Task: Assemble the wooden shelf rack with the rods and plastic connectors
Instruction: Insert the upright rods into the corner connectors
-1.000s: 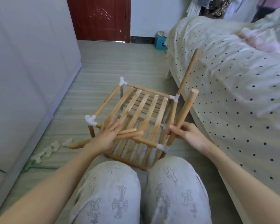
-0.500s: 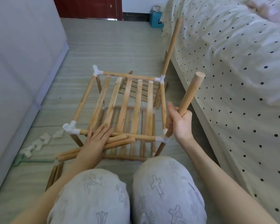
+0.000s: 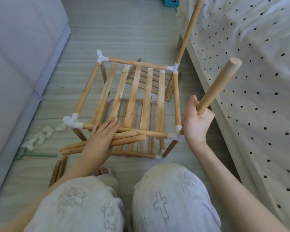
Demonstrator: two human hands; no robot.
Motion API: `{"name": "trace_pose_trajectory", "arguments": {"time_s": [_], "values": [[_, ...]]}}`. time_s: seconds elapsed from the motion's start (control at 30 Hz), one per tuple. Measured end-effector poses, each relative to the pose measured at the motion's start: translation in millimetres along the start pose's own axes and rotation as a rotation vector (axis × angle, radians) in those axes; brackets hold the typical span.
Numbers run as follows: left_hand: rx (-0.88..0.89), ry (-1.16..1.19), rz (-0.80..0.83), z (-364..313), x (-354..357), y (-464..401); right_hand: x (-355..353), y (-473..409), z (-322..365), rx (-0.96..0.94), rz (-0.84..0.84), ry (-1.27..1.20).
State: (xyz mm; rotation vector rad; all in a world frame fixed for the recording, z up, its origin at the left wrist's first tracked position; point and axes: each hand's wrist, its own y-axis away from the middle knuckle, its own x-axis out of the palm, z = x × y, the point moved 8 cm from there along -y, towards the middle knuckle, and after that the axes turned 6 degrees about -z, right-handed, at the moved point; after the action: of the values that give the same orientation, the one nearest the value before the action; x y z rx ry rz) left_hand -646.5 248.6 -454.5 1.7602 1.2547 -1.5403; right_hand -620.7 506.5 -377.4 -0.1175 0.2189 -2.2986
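1. The wooden shelf rack point(image 3: 137, 101) stands on the floor point(image 3: 120, 36) just in front of the person's knees, between a pale cabinet front on the left and the bed point(image 3: 251, 67) on the right.
2. The step in hand looks to be fitting an upright rod point(image 3: 218, 85) into the near right connector point(image 3: 177, 136). The right hand point(image 3: 197, 122) has its fingers wrapped round the rod's lower part, and the rod leans away to the right. Its bottom end is hidden behind the hand, so whether it is seated cannot be told.
3. The next move probably calls for bringing the rod upright and pressing it down into the socket while the frame is held steady.
4. The left hand point(image 3: 103, 133) lies with straight fingers across the near rail, pressing on two loose rods point(image 3: 124, 140) that rest there.
5. The rack has a slatted top tier, a lower tier showing through it, white connectors at the corners, and one tall rod point(image 3: 188, 30) already up at the far right corner.
6. Spare connectors point(image 3: 45, 133) lie on the floor to the left, and more rods point(image 3: 58, 171) by the left knee.
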Motion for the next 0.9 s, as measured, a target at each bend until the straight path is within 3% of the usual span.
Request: {"name": "trace_pose_trajectory", "arguments": {"time_s": [0.07, 0.27, 0.37, 0.63, 0.77, 0.9], "values": [[0.0, 0.01, -0.019, 0.1, -2.1, 0.0, 1.5, -3.5, -1.5, 0.008, 0.082, -0.026], [0.022, 0.034, -0.009, -3.9, 1.0, 4.1, 18.6, -9.5, -2.2, 0.106, 0.561, -0.181], [-0.004, 0.023, -0.004, 1.2, 2.7, 7.1, 31.1, -3.9, -0.5, 0.106, 0.68, -0.156], [0.005, 0.094, 0.086, -1.0, 6.1, -2.2, 25.3, -23.9, -2.5, 0.121, 0.545, -0.094], [-0.088, 0.221, 0.184, -2.3, 11.9, -13.4, 15.2, -46.7, -3.8, 0.12, 0.397, 0.037], [-0.235, 0.496, 0.241, -6.1, 1.9, -12.0, 2.9, -55.4, -7.7, 0.135, 0.229, 0.256]]}}
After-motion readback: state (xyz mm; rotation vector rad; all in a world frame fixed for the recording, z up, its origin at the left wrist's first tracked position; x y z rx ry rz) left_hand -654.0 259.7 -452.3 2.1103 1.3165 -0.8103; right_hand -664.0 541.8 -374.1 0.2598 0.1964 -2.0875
